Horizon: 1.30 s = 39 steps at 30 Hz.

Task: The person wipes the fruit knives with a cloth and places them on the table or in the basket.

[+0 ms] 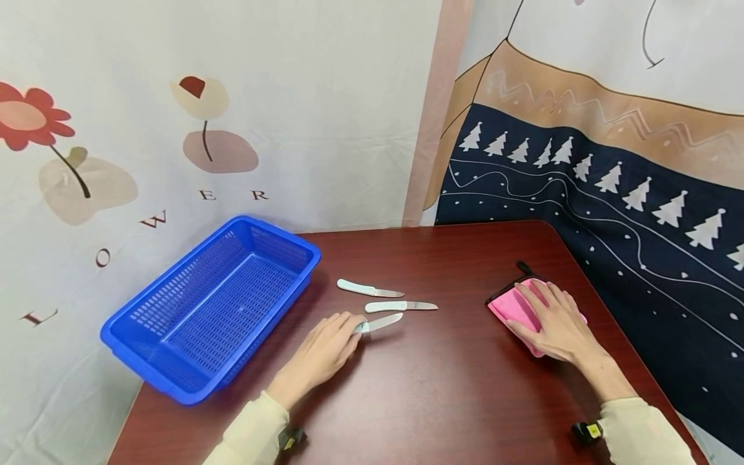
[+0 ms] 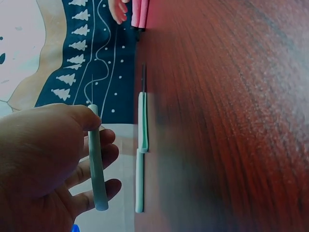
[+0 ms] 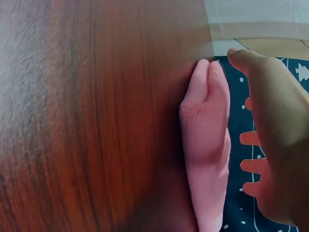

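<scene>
My left hand (image 1: 325, 349) pinches a small knife (image 1: 385, 322) by its pale green handle, between thumb and fingers. In the left wrist view that knife's handle (image 2: 97, 179) is raised off the table, its thin blade pointing away from the palm. Two similar knives lie on the table just beyond: a nearer knife (image 1: 386, 307) and a farther knife (image 1: 357, 287), blades toward the right. On the right, my right hand (image 1: 558, 326) hovers over a folded pink cloth (image 1: 514, 313) with dark edging and a loop. The right wrist view shows a gap between its spread fingers and the cloth (image 3: 205, 140).
A blue perforated plastic basket (image 1: 305, 248) stands at the table's left side, close to my left hand. The brown wooden table (image 1: 453, 394) ends at a white curtain (image 1: 349, 116) behind and a dark tree-patterned curtain (image 1: 558, 174) on the right.
</scene>
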Each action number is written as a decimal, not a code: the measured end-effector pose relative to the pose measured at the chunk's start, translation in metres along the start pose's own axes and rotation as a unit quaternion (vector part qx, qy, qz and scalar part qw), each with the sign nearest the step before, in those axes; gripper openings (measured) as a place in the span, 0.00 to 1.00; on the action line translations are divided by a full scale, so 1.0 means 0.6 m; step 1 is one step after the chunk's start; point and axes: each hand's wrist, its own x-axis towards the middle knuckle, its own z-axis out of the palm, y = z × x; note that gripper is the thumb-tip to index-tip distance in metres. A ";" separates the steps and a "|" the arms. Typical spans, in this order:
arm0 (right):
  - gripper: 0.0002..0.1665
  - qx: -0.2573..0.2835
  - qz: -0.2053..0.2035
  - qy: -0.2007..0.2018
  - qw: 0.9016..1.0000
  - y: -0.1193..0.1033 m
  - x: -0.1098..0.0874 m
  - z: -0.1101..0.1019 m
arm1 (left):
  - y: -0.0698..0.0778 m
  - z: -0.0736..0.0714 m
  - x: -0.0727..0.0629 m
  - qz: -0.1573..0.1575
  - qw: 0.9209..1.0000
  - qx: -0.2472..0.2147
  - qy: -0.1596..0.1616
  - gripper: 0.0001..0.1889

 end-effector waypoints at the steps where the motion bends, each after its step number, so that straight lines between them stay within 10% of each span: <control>1: 0.54 0.002 0.005 -0.005 1.000 0.002 0.000 0.001 | 0.000 -0.002 -0.001 -0.003 1.000 0.000 -0.003 0.12; 11: 0.59 0.013 0.040 -0.051 0.998 0.014 -0.003 0.024 | 0.000 -0.009 -0.005 -0.007 1.000 0.018 0.009 0.12; 39: 0.39 -0.030 0.020 0.055 0.998 0.024 0.016 0.045 | -0.002 -0.016 -0.005 -0.014 0.999 0.006 0.044 0.13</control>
